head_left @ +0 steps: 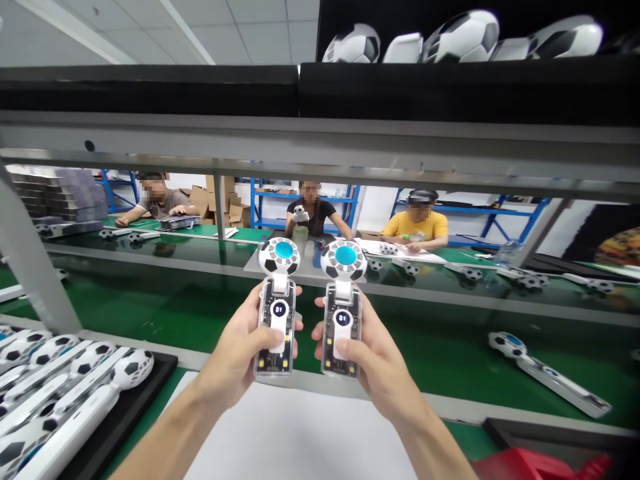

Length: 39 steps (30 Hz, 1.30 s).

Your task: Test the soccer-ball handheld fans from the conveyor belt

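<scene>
Side by side in front of me are two handheld fans with soccer-ball heads, blue round centres and clear-cased dark bodies. My left hand (240, 350) is closed around the left handheld fan (284, 251), its thumb on the white strip below a small lit display reading 01. The right handheld fan (346, 257) is gripped the same way by my right hand (377, 360), and its display reads 01 too. Both fans stand upright, heads up, a small gap apart. Beneath my forearms lies a white sheet (295, 433).
On the left, a black tray (163, 367) bears several similar fans. A single fan (555, 380) lies on the green conveyor belt (425, 353) at right. A red object (535, 465) sits lower right. Overhead runs a shelf (200, 140); several co-workers sit across the belt.
</scene>
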Tool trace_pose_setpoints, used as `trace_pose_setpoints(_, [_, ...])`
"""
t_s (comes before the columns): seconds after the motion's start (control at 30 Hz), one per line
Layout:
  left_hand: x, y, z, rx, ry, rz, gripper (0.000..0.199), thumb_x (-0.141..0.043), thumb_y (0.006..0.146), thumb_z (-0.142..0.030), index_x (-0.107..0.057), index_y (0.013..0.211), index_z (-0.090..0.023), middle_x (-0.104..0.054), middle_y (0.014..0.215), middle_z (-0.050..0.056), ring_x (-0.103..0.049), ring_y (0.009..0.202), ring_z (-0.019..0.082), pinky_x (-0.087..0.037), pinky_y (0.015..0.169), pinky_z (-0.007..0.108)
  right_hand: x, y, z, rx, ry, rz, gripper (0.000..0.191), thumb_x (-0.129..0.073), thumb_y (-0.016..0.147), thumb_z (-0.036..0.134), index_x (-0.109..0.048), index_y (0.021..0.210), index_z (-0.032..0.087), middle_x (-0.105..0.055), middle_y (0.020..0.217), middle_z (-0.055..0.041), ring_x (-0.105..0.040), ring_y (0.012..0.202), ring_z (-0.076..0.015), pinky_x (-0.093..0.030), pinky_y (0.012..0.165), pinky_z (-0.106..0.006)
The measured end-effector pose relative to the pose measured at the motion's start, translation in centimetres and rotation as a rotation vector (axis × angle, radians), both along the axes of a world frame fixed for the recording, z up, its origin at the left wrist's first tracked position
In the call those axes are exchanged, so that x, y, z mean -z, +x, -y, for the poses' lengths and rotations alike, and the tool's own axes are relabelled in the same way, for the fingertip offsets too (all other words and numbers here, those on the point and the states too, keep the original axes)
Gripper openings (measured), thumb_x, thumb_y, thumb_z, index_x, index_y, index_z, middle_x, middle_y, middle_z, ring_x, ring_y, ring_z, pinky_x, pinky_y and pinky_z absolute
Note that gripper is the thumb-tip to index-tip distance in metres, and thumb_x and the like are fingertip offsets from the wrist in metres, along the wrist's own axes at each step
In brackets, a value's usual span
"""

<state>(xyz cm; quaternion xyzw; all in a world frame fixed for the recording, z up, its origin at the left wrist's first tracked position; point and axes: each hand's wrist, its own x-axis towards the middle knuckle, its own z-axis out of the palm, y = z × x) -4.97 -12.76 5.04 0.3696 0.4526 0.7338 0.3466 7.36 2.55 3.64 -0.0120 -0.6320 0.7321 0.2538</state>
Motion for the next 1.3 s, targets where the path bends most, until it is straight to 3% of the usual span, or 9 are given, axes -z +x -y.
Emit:
trace_pose_setpoints(0.1, [-0.3, 0.2, 0.5, 0.116, 0.048, 0.063, 0.066, -0.073, 0.069, -0.020, -0.050, 0.131, -0.024, -0.060, 0.094, 0.005, -0.059, 0.072, 0.016, -0.045, 0.061, 0.024, -0.5, 0.5, 0.5, -0.059, -0.013, -0.007, 0.082, -0.072, 0.075, 0.029, -0.030, 0.146, 0.030, -0.063, 0.107, -0.0053, -0.063, 0.079, -0.0181, -0.052, 0.067, -0.030])
trace_pose_setpoints(0.17, [-0.3, 0.4, 0.6, 0.140, 0.063, 0.075, 0.069, -0.074, 0.066, -0.016, -0.051, 0.130, -0.024, -0.060, 0.094, 0.005, -0.060, 0.072, 0.016, -0.045, 0.061, 0.023, -0.6, 0.7, 0.8, -0.076, -0.023, -0.008, 0.084, -0.074, 0.072, 0.027, -0.032, 0.144, 0.030, -0.062, 0.110, -0.0053, -0.062, 0.081, -0.0178, -0.050, 0.067, -0.028])
trace_pose_setpoints(0.27, [-0.3, 0.9, 0.4, 0.146, 0.096, 0.075, 0.068, -0.074, 0.065, -0.013, -0.051, 0.129, -0.024, -0.061, 0.091, 0.004, -0.060, 0.069, 0.015, -0.044, 0.060, 0.022, -0.7, 0.8, 1.1, -0.065, -0.042, -0.010, 0.087, -0.076, 0.071, 0.027, -0.031, 0.145, 0.031, -0.060, 0.119, -0.0066, -0.062, 0.082, -0.0178, -0.050, 0.067, -0.028])
trace_pose_setpoints(0.43, [-0.5, 1.6, 0.4, 0.165, 0.120, 0.042, 0.068, -0.076, 0.070, -0.015, -0.048, 0.132, -0.025, -0.063, 0.093, 0.005, -0.061, 0.073, 0.015, -0.047, 0.064, 0.023, -0.7, 0.8, 1.1, -0.075, -0.043, -0.044, 0.074, -0.073, 0.075, 0.031, -0.039, 0.140, 0.028, -0.066, 0.098, -0.0048, -0.063, 0.074, -0.0189, -0.051, 0.063, -0.029])
trace_pose_setpoints(0.57, [-0.5, 1.8, 0.5, 0.156, 0.132, 0.050, 0.061, -0.075, 0.074, -0.018, -0.050, 0.129, -0.023, -0.064, 0.092, 0.005, -0.061, 0.072, 0.014, -0.049, 0.064, 0.022, -0.6, 0.7, 1.1, -0.090, -0.111, -0.081, 0.069, -0.070, 0.080, 0.027, -0.038, 0.141, 0.028, -0.066, 0.104, -0.0068, -0.064, 0.079, -0.0206, -0.054, 0.066, -0.032])
trace_pose_setpoints(0.77, [-0.3, 1.8, 0.4, 0.155, 0.162, 0.067, 0.061, -0.075, 0.075, -0.016, -0.049, 0.130, -0.024, -0.063, 0.091, 0.004, -0.063, 0.073, 0.014, -0.050, 0.066, 0.023, -0.4, 0.7, 0.7, -0.139, -0.034, -0.095, 0.060, -0.066, 0.085, 0.026, -0.040, 0.139, 0.024, -0.067, 0.094, -0.0065, -0.064, 0.075, -0.0189, -0.053, 0.065, -0.029])
trace_pose_setpoints(0.97, [-0.1, 1.9, 0.4, 0.160, 0.180, 0.070, 0.060, -0.074, 0.076, -0.018, -0.049, 0.131, -0.024, -0.063, 0.093, 0.004, -0.062, 0.072, 0.014, -0.050, 0.065, 0.024, -0.3, 0.8, 0.7, -0.093, -0.066, -0.100, 0.068, -0.069, 0.082, 0.025, -0.037, 0.142, 0.028, -0.063, 0.115, -0.0090, -0.065, 0.080, -0.0193, -0.054, 0.062, -0.028])
trace_pose_setpoints(1.3, [0.0, 1.9, 0.3, 0.156, 0.190, 0.074, 0.062, -0.075, 0.074, -0.016, -0.050, 0.130, -0.025, -0.063, 0.093, 0.004, -0.063, 0.072, 0.015, -0.050, 0.065, 0.024, -0.9, 1.2, 1.2, -0.052, -0.064, -0.037, 0.063, -0.071, 0.079, 0.029, -0.044, 0.136, 0.024, -0.067, 0.093, -0.0060, -0.064, 0.077, -0.0186, -0.053, 0.062, -0.027])
